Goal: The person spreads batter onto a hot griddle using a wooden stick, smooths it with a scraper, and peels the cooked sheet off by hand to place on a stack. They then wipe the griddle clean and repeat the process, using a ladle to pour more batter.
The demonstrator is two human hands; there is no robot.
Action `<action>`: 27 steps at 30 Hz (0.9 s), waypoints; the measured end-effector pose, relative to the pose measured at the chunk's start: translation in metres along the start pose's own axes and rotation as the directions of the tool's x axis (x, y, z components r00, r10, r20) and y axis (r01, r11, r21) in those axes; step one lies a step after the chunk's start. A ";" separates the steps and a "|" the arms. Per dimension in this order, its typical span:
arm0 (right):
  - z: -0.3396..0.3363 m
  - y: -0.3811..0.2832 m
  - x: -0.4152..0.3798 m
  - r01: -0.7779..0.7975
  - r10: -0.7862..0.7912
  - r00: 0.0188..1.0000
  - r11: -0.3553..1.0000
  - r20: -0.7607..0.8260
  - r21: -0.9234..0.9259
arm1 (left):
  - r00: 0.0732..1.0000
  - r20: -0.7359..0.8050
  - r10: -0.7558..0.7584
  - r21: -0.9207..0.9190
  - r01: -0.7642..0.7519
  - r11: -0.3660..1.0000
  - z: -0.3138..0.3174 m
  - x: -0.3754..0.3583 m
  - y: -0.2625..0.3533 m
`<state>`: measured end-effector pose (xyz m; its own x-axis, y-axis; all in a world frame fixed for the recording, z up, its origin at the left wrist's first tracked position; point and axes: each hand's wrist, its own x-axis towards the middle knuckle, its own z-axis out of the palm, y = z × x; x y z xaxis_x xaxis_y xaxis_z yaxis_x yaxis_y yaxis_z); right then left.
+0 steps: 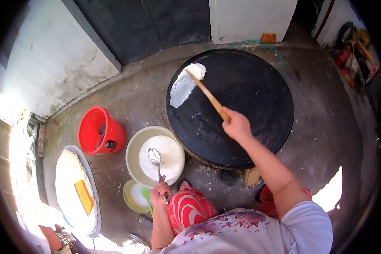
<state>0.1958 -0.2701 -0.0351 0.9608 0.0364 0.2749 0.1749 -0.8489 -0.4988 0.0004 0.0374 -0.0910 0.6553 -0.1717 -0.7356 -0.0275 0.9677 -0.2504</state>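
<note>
My right hand [237, 125] is closed round the handle of a wooden spatula [209, 96]. Its far end touches a patch of white batter [183, 89] near the left edge of a large round black griddle [245, 93]. The batter is thick at the top and smeared thin toward the lower left. My left hand [160, 193] grips a metal ladle [155, 157], whose bowl is over a pale basin [130, 157] containing white batter [167, 154]. The basin stands on the floor, close to the griddle's lower left side.
Left of the basin is a red bucket [118, 131]. A yellow scraper [84, 197] lies on a pale layered pile [67, 178] on a round board. Below the basin sits a small bowl [129, 199] with whitish liquid and a green-handled tool [146, 194]. Behind the griddle runs a green hose [279, 55].
</note>
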 end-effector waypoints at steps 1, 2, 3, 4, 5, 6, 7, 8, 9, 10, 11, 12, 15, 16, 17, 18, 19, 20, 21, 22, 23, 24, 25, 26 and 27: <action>0.006 -0.012 -0.008 0.028 -0.031 0.999 0.994 0.024 0.110 | 1.000 -0.010 0.018 0.011 -0.018 1.000 0.001 0.001 -0.002; -0.003 -0.032 -0.010 0.071 -0.066 0.982 0.997 0.176 -0.026 | 1.000 -0.007 0.025 0.025 -0.025 0.999 0.004 -0.001 -0.006; 0.000 -0.026 -0.003 0.068 -0.062 0.982 0.997 0.181 -0.027 | 1.000 -0.013 0.024 0.024 -0.024 0.999 0.003 0.001 -0.007; 0.005 -0.014 0.014 0.094 -0.069 0.990 0.972 0.120 -0.215 | 1.000 0.005 0.016 0.023 -0.016 1.000 0.002 0.001 -0.007; 0.008 0.000 0.031 0.107 -0.090 0.994 0.912 0.061 -0.396 | 1.000 0.025 0.008 0.023 -0.009 1.000 0.001 0.001 -0.006; 0.004 0.018 0.045 0.099 -0.101 0.995 0.890 0.020 -0.445 | 1.000 0.022 0.009 0.026 -0.010 1.000 -0.001 0.000 -0.005; -0.003 0.021 0.048 0.001 0.022 0.998 0.924 0.057 -0.383 | 1.000 0.006 0.014 0.026 -0.014 1.000 -0.001 -0.001 -0.003; 0.003 0.021 0.043 -0.078 0.086 0.996 0.971 0.028 -0.224 | 1.000 -0.003 0.013 0.026 -0.013 1.000 0.001 0.000 -0.003; 0.011 0.020 0.030 -0.150 0.151 0.989 0.987 0.011 -0.061 | 1.000 0.004 0.004 0.029 -0.004 1.000 0.000 0.002 -0.001; 0.016 0.014 0.014 -0.160 0.159 0.987 0.987 0.016 0.026 | 1.000 0.010 0.000 0.027 0.000 1.000 -0.002 0.004 0.002; 0.010 0.003 0.000 -0.032 0.030 0.998 0.999 0.057 0.040 | 1.000 0.013 -0.002 0.023 0.002 1.000 -0.003 0.005 0.003; 0.003 0.002 0.001 0.043 -0.038 0.996 0.997 0.082 -0.071 | 1.000 0.000 0.020 0.036 -0.020 0.999 -0.003 0.006 0.003; 0.000 0.038 0.035 0.006 -0.013 1.000 0.907 -0.014 -0.422 | 0.999 -0.022 0.038 0.042 -0.037 0.998 -0.005 0.006 0.001; -0.009 0.044 0.046 -0.011 -0.010 0.999 0.912 -0.048 -0.410 | 0.999 -0.029 0.038 0.045 -0.036 0.998 -0.006 0.005 0.001; -0.011 0.040 0.049 -0.109 0.114 0.993 0.939 -0.005 -0.326 | 0.999 -0.046 0.023 0.034 -0.022 0.999 -0.005 0.005 0.004; -0.006 0.033 0.046 -0.167 0.170 0.985 0.967 -0.001 -0.191 | 0.998 -0.058 0.007 0.021 -0.006 1.000 -0.003 0.006 0.005; 0.003 0.024 0.037 -0.219 0.220 0.975 0.974 0.008 -0.055 | 0.999 -0.051 0.003 0.022 -0.002 1.000 -0.003 0.007 0.006; 0.012 0.013 0.027 -0.184 0.184 0.983 0.983 0.012 -0.023 | 0.999 -0.037 0.006 0.020 -0.006 1.000 -0.005 0.009 0.008; 0.002 -0.010 0.019 -0.084 0.087 0.994 0.996 0.062 -0.042 | 1.000 -0.027 0.011 0.017 -0.010 1.000 -0.007 0.011 0.007; 0.004 -0.010 0.024 -0.012 0.023 0.997 0.989 0.074 -0.149 | 0.998 -0.050 0.036 0.027 -0.035 0.999 -0.004 0.010 0.004; 0.007 -0.006 0.033 0.055 -0.032 0.995 0.966 0.096 -0.251 | 0.998 -0.057 0.034 0.033 -0.032 0.999 -0.003 0.011 0.002; 0.008 0.013 0.050 0.009 0.006 0.999 0.933 0.042 -0.359 | 0.998 -0.056 0.034 0.039 -0.032 0.999 -0.003 0.010 0.001; 0.003 0.035 0.066 -0.038 0.035 0.999 0.888 -0.014 -0.459 | 0.998 -0.053 0.036 0.043 -0.034 0.998 -0.004 0.008 0.000; -0.011 0.042 0.070 -0.078 0.082 0.997 0.889 -0.010 -0.451 | 0.998 -0.057 0.038 0.050 -0.036 0.998 -0.004 0.005 0.002; -0.015 0.038 0.064 -0.143 0.156 0.988 0.914 0.003 -0.380 | 0.997 -0.062 0.036 0.053 -0.033 0.998 -0.003 0.006 0.004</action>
<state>0.2609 -0.3083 -0.0237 0.9770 -0.0944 0.1913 -0.0590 -0.9814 -0.1829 0.0017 0.0401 -0.0981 0.6059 -0.1474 -0.7818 -0.0093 0.9813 -0.1922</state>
